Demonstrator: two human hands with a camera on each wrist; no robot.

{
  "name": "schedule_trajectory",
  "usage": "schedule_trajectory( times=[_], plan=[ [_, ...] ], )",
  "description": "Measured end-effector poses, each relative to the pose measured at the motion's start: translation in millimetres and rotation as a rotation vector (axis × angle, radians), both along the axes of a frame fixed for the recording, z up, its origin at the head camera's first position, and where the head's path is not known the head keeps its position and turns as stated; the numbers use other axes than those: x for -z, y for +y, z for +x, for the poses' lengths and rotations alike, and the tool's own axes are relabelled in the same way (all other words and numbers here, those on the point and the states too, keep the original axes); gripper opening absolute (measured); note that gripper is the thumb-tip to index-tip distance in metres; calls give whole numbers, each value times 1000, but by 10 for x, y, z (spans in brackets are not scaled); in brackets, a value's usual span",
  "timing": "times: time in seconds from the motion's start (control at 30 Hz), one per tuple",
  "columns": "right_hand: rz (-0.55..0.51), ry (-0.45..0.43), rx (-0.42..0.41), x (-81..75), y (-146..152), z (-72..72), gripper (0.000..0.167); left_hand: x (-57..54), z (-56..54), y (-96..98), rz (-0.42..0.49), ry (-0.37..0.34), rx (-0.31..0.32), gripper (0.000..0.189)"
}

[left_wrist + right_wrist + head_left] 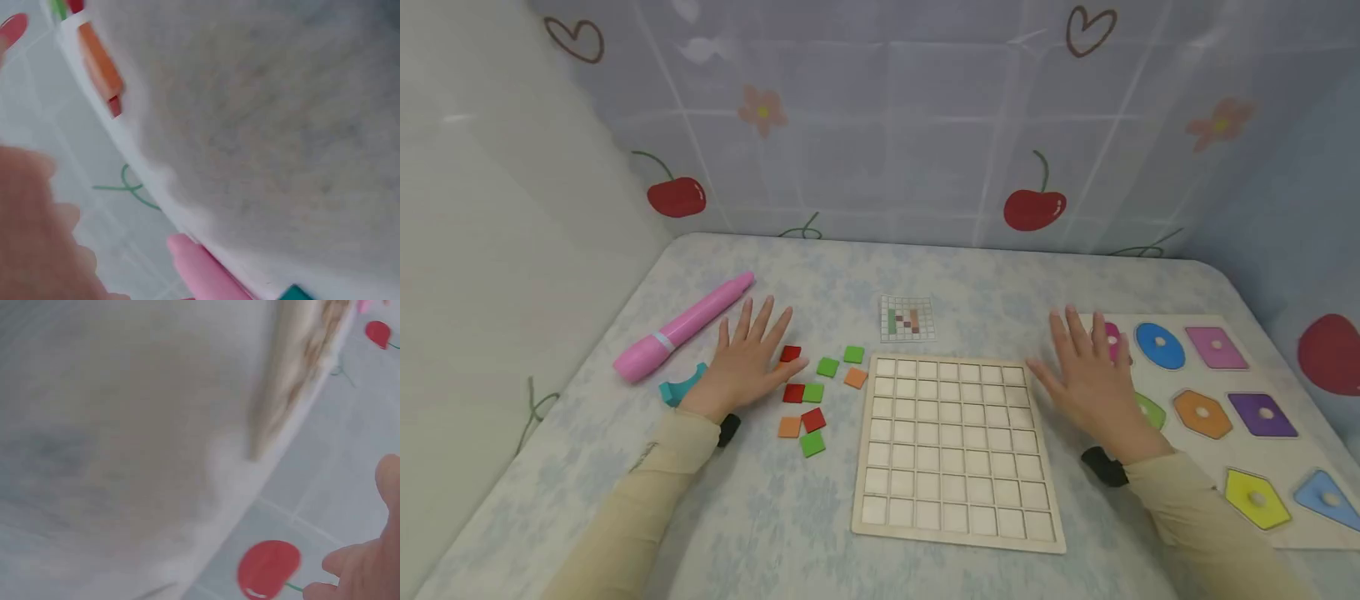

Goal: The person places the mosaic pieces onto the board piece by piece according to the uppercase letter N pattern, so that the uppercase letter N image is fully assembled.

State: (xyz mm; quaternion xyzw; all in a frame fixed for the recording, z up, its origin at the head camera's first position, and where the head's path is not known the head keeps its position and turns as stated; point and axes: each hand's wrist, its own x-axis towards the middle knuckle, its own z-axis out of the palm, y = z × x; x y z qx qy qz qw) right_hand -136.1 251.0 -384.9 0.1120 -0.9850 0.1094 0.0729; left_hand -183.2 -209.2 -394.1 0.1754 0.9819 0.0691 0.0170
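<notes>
My left hand (741, 367) is spread flat with straight fingers, next to loose square tiles in red (813, 419), green (812, 443) and orange (789, 427); its thumb overlaps a few of them in the head view. My right hand (1093, 392) is likewise spread, between a wooden grid board (953, 450) and a white shape puzzle (1187, 492), its fingers overlapping the puzzle's left side. Neither hand holds anything. The board's square cells contain no coloured tiles. Behind it lies a small pattern card (907, 319) with a printed grid and coloured squares.
A pink pen-shaped toy (688, 327) lies at the back left. A teal curved piece (681, 387) sits partly behind the left hand. Knobbed pieces such as a purple square (1262, 414) and a blue circle (1160, 345) fill the puzzle. A printed curtain (880, 125) hangs behind the table.
</notes>
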Motion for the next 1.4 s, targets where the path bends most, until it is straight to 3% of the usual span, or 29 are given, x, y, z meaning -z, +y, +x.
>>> schedule_trajectory(
  times=[0.1,0.27,0.37,0.5,0.63,0.8,0.93,1.13,1.4],
  plan=[
    [-36,-5,-17,-211,-36,89,78,-102,32,83,22,41,24,87],
    [-176,-11,-87,-563,-69,351,74,-455,245,240,145,80,81,86],
    [-286,-44,-145,-669,-68,548,73,-608,427,297,262,79,132,86],
    [-466,-153,-184,-667,-44,804,73,-674,681,312,425,18,169,87],
    [-624,-256,-201,-508,-14,964,70,-617,880,275,587,-71,152,87],
    [-738,-360,-188,-215,5,1039,66,-396,999,195,669,-145,130,79],
    [-777,-410,-183,-27,29,1031,65,-189,947,131,722,-199,128,66],
    [-816,-401,-206,130,91,990,61,26,840,27,778,-255,85,54],
    [-645,-258,-195,297,17,975,56,147,831,-126,794,-264,-18,46]
  ],
)
